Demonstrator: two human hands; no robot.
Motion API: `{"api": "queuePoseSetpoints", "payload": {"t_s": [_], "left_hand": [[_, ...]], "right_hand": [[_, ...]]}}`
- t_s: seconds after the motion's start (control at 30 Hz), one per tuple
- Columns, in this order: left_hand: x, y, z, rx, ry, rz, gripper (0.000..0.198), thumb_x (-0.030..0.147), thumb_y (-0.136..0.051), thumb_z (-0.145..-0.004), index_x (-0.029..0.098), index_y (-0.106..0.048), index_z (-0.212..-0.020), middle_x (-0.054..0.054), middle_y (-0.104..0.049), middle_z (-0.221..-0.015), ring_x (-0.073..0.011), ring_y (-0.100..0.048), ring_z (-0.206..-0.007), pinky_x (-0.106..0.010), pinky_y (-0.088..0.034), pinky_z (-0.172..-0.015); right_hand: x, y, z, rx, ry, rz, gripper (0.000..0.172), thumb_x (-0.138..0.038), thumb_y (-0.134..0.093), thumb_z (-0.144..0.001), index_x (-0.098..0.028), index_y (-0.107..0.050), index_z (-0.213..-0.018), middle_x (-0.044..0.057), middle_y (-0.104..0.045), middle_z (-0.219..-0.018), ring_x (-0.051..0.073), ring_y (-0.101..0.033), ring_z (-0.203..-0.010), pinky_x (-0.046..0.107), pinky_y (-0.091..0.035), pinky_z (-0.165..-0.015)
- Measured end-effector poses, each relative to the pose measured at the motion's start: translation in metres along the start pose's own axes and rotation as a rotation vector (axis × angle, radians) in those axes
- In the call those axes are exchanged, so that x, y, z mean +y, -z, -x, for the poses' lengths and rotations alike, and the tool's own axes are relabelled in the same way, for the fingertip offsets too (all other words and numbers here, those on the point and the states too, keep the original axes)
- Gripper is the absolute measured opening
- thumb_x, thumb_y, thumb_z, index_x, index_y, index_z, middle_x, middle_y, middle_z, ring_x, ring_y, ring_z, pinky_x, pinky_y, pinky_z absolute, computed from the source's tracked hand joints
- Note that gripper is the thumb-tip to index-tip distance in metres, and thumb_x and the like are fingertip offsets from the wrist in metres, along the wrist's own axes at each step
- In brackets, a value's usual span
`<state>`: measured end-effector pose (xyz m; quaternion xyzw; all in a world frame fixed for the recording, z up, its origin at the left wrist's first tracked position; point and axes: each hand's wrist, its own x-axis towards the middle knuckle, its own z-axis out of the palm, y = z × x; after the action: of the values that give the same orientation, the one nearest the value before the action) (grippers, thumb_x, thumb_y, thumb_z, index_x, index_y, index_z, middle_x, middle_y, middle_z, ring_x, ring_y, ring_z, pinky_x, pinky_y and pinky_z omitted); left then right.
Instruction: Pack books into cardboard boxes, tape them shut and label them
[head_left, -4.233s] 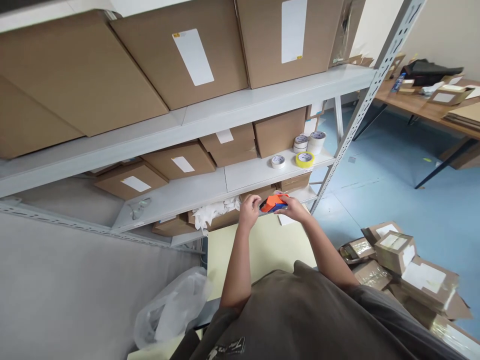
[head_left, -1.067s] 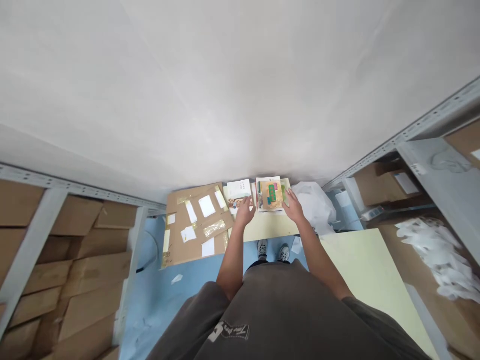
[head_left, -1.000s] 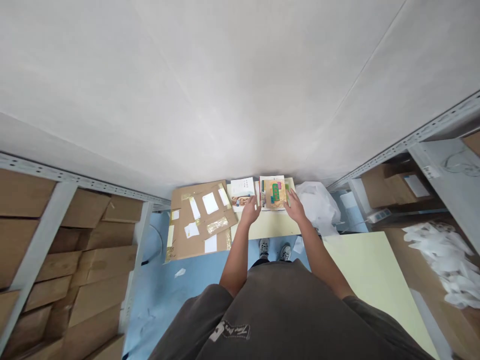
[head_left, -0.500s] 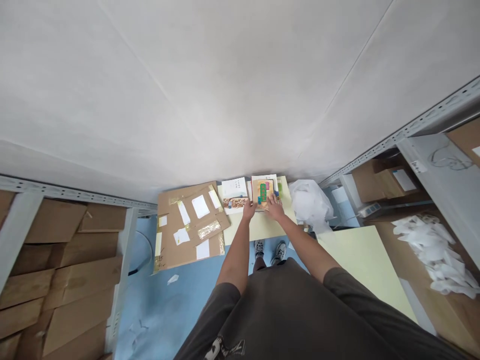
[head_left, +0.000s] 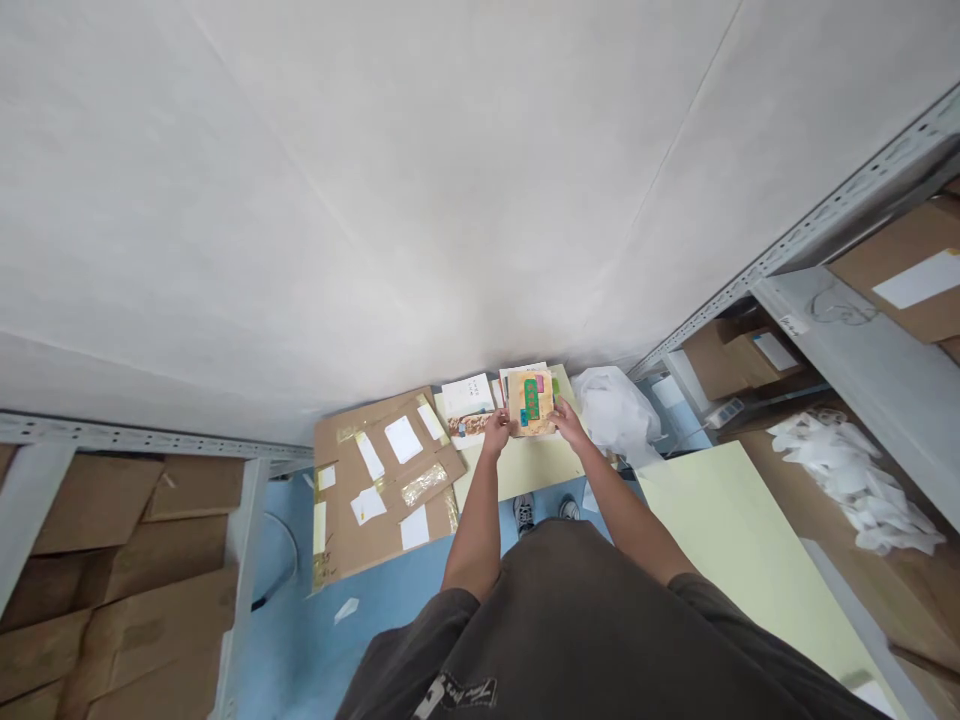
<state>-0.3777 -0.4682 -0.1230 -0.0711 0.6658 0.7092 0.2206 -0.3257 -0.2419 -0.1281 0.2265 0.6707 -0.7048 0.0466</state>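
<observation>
Between my two hands is a yellowish-tan book [head_left: 534, 402] with a green panel on its cover. My left hand [head_left: 498, 430] grips its left edge, and my right hand [head_left: 567, 420] has the lower right edge. Behind the book, a white-covered book [head_left: 506, 374] partly shows. To the left lies another white book [head_left: 468, 400] with a brown picture along its bottom. These rest on a pale yellow table [head_left: 517, 470].
A flattened cardboard box [head_left: 382, 540] with taped labels covers the table's left side. On the right sits a white plastic bag [head_left: 616, 410]. A second pale yellow tabletop [head_left: 750, 560] is at my right. Shelves of stacked cardboard boxes [head_left: 172, 600] flank both sides.
My right hand has moved from the cover to the right edge of the tan book. The book now appears lifted between both hands. The camera view has shifted slightly.
</observation>
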Motion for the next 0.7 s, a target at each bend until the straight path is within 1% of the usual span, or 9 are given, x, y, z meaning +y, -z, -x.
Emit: {"api": "queuePoseSetpoints", "payload": {"t_s": [0.1,0.17,0.23,0.3,0.4,0.5,0.57,0.63,0.7], "left_hand": [[0.02,-0.012,0.005,-0.195,0.002,0.042,0.051,0.041,-0.087,-0.065,0.019,-0.071,-0.108,-0.001,-0.066,-0.082,-0.0167,-0.06,-0.074,-0.03,-0.049,-0.072],[0.035,-0.026,0.007,-0.298,0.002,0.029,0.06,0.043,-0.09,-0.066,0.02,-0.071,-0.118,-0.001,-0.066,-0.085,-0.0164,-0.061,-0.077,-0.03,-0.049,-0.074],[0.049,-0.047,0.009,-0.38,0.001,-0.005,0.07,0.043,-0.091,-0.068,0.022,-0.07,-0.132,0.0,-0.065,-0.085,-0.0159,-0.061,-0.079,-0.029,-0.048,-0.075],[0.061,-0.074,0.011,-0.469,0.0,-0.051,0.078,0.041,-0.089,-0.071,0.025,-0.065,-0.144,0.001,-0.064,-0.087,-0.0151,-0.059,-0.079,-0.029,-0.048,-0.075],[0.07,-0.125,0.019,-0.614,-0.005,-0.134,0.084,0.037,-0.084,-0.075,0.029,-0.058,-0.155,0.001,-0.064,-0.091,-0.0148,-0.06,-0.083,-0.028,-0.048,-0.077],[0.068,-0.187,0.038,-0.77,-0.008,-0.185,0.088,0.033,-0.081,-0.074,0.03,-0.054,-0.158,-0.002,-0.068,-0.101,-0.0169,-0.064,-0.09,-0.029,-0.051,-0.08],[0.061,-0.231,0.059,-0.866,-0.002,-0.188,0.089,0.032,-0.08,-0.073,0.03,-0.054,-0.159,-0.006,-0.07,-0.114,-0.0192,-0.068,-0.096,-0.03,-0.054,-0.083],[0.05,-0.276,0.086,-0.945,0.019,-0.188,0.09,0.032,-0.08,-0.072,0.029,-0.055,-0.158,-0.009,-0.068,-0.127,-0.0212,-0.07,-0.101,-0.032,-0.056,-0.085],[0.036,-0.318,0.117,-1.011,0.039,-0.209,0.09,0.032,-0.079,-0.071,0.028,-0.056,-0.157,-0.011,-0.067,-0.132,-0.0215,-0.071,-0.102,-0.032,-0.057,-0.085]], "right_hand": [[-0.021,0.025,0.021,0.057,-0.068,-0.143,0.077,-0.036,-0.083,-0.062,-0.027,-0.065,-0.136,0.006,-0.081,-0.107,0.029,-0.076,-0.098,0.041,-0.063,-0.082],[-0.036,0.046,0.038,0.062,-0.052,-0.21,0.068,-0.033,-0.086,-0.06,-0.026,-0.068,-0.125,0.004,-0.081,-0.099,0.028,-0.076,-0.09,0.038,-0.062,-0.076],[-0.049,0.069,0.059,0.086,-0.009,-0.263,0.063,-0.033,-0.088,-0.06,-0.027,-0.068,-0.119,0.003,-0.081,-0.096,0.026,-0.076,-0.087,0.035,-0.06,-0.074],[-0.058,0.094,0.081,0.141,0.029,-0.304,0.062,-0.034,-0.089,-0.06,-0.027,-0.067,-0.118,0.002,-0.081,-0.095,0.025,-0.075,-0.087,0.034,-0.06,-0.074],[-0.062,0.133,0.122,0.254,0.079,-0.357,0.063,-0.037,-0.09,-0.061,-0.028,-0.066,-0.119,0.002,-0.08,-0.096,0.025,-0.075,-0.088,0.035,-0.059,-0.075],[-0.057,0.177,0.173,0.36,0.134,-0.395,0.064,-0.038,-0.089,-0.062,-0.028,-0.066,-0.122,0.003,-0.08,-0.1,0.025,-0.075,-0.089,0.035,-0.058,-0.076],[-0.049,0.208,0.214,0.436,0.164,-0.417,0.064,-0.039,-0.089,-0.063,-0.028,-0.066,-0.122,0.003,-0.08,-0.101,0.025,-0.074,-0.089,0.035,-0.057,-0.075],[-0.038,0.239,0.258,0.514,0.181,-0.452,0.064,-0.04,-0.087,-0.064,-0.029,-0.065,-0.122,0.002,-0.08,-0.101,0.025,-0.074,-0.089,0.035,-0.057,-0.076],[-0.023,0.267,0.303,0.586,0.184,-0.5,0.063,-0.039,-0.086,-0.065,-0.029,-0.066,-0.123,0.002,-0.08,-0.101,0.025,-0.074,-0.091,0.036,-0.057,-0.078]]}}
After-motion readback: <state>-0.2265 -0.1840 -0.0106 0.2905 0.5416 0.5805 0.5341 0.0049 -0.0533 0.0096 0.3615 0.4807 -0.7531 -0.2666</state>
